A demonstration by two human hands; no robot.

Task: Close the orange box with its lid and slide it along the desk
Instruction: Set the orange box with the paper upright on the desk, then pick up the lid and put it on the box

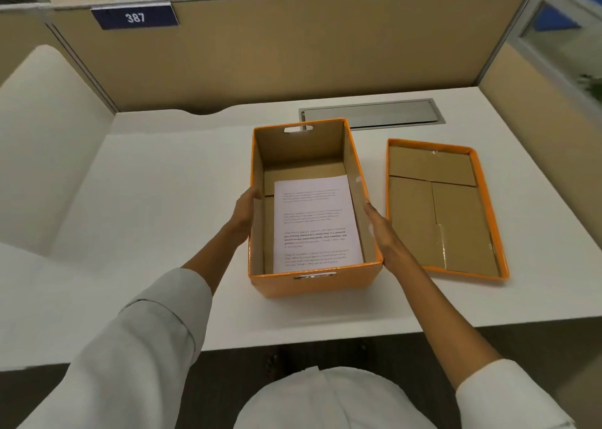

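An open orange box (312, 283) with brown cardboard inside stands in the middle of the white desk (146, 217). A printed sheet of paper (314, 223) lies flat on its bottom. My left hand (245, 213) presses against the box's left wall, fingers hooked over the rim. On the outside of the right wall my right hand (382, 230) lies flat. The orange lid (492, 207) rests upside down on the desk just right of the box, its brown inner side facing up, touched by neither hand.
A grey metal cable hatch (371, 114) is set in the desk behind the box. Beige partition walls (293, 54) close off the back and right side; a blue sign (135, 16) reads 387. The desk's front edge runs close below the box.
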